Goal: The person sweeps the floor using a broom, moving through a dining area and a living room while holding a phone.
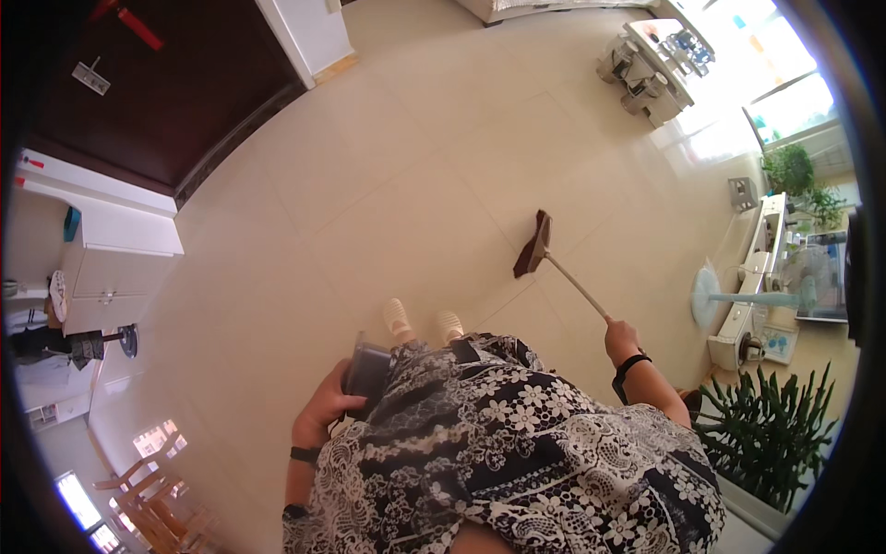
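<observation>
My right hand (624, 341) grips the pale handle of a broom (574, 282), its arm held out to the right. The broom's head (537, 246), with dark reddish bristles, rests on the tiled floor (387, 187) ahead of me. At my left side, my left hand (325, 396) is closed around a dark, box-like object (368, 369) with a clear-looking edge. Part of that object is hidden behind my patterned clothing, so I cannot tell exactly what it is. Both wrists wear dark bands. My feet, in light slippers (396, 315), stand between the two hands.
A dark door (173, 90) and a white cabinet (114, 277) are on the left. Wooden chairs (149, 509) stand at lower left. A low table (661, 69) is at upper right. Along the right are a standing fan (707, 296), a white TV stand (734, 329) and a green plant (768, 429).
</observation>
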`<state>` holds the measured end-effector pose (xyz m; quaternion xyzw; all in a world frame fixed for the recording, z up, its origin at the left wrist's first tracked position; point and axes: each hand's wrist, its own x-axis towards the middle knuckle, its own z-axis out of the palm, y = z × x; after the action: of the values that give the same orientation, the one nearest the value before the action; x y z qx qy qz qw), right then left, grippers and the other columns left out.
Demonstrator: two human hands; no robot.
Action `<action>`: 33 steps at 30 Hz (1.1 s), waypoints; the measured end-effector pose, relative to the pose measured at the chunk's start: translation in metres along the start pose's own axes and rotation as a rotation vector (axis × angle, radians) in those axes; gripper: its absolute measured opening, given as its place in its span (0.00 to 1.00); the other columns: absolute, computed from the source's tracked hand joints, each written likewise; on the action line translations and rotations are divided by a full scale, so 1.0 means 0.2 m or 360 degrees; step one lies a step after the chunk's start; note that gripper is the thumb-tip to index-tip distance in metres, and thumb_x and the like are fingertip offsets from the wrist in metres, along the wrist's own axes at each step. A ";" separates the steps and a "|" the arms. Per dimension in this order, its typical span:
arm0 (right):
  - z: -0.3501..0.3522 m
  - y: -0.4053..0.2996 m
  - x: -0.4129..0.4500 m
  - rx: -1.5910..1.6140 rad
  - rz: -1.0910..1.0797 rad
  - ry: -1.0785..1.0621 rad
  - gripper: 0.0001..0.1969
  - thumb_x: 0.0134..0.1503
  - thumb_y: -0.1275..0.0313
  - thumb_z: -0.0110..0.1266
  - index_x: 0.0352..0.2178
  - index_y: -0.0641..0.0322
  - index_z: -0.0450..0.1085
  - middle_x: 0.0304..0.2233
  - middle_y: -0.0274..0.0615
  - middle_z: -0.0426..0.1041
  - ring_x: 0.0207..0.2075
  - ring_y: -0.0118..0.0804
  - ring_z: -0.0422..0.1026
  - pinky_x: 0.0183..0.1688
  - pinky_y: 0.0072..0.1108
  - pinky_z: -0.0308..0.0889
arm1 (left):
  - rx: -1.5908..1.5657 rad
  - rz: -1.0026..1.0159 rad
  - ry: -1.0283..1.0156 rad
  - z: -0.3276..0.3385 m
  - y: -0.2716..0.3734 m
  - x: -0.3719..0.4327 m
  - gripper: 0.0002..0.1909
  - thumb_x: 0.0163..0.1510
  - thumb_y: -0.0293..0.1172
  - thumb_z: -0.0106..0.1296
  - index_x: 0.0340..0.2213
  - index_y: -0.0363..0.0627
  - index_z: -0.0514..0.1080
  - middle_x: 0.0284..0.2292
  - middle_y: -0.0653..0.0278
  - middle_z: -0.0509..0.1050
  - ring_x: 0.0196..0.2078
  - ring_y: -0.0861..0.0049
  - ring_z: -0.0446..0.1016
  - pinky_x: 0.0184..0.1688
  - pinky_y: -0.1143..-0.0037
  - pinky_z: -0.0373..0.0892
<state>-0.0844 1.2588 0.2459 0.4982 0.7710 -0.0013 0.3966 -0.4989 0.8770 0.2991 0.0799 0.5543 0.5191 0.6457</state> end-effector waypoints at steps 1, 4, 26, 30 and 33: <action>-0.02 0.01 -0.02 0.0002 0.0015 0.0003 0.23 0.49 0.78 0.39 0.48 0.46 0.58 0.24 0.46 0.70 0.27 0.42 0.71 0.28 0.29 0.67 | 0.0011 -0.0015 0.0036 -0.01 -0.01 0.00 0.36 0.31 0.24 0.58 0.45 0.35 0.57 0.41 0.58 0.65 0.44 0.74 0.65 0.46 0.75 0.61; -0.09 0.06 -0.06 -0.0121 -0.0147 0.0059 0.21 0.51 0.74 0.39 0.49 0.47 0.57 0.21 0.41 0.70 0.23 0.39 0.71 0.24 0.27 0.67 | 0.0063 0.0037 0.0133 0.01 -0.03 -0.03 0.37 0.30 0.24 0.59 0.46 0.36 0.57 0.41 0.59 0.66 0.43 0.74 0.65 0.45 0.76 0.62; -0.55 -1.80 -0.10 -0.1139 -0.2366 0.0198 0.05 0.40 0.69 0.53 0.22 0.55 0.73 0.22 0.41 0.72 0.23 0.39 0.71 0.21 0.26 0.64 | -0.0045 0.0126 0.0765 0.37 -0.25 -0.39 0.36 0.32 0.27 0.59 0.45 0.37 0.56 0.32 0.63 0.68 0.31 0.80 0.68 0.28 0.82 0.64; -0.49 -1.89 0.10 -0.1158 -0.2015 0.0183 0.10 0.40 0.70 0.53 0.28 0.59 0.72 0.25 0.40 0.73 0.27 0.38 0.73 0.23 0.28 0.67 | 0.0028 0.0014 0.0806 0.37 -0.17 -0.33 0.36 0.33 0.25 0.57 0.47 0.37 0.55 0.36 0.62 0.68 0.36 0.79 0.68 0.33 0.81 0.65; -0.53 -1.72 0.45 -0.1034 -0.1809 0.0324 0.09 0.43 0.70 0.52 0.28 0.56 0.73 0.28 0.38 0.73 0.30 0.38 0.73 0.25 0.30 0.68 | -0.0007 -0.0028 0.0768 0.39 -0.10 -0.22 0.37 0.32 0.24 0.57 0.47 0.38 0.55 0.37 0.62 0.68 0.36 0.79 0.68 0.34 0.81 0.65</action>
<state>-0.4297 1.1968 0.1277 -0.1334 0.9087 0.0692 0.3895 -0.4180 0.8716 0.3423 -0.0527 0.6920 0.5186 0.4993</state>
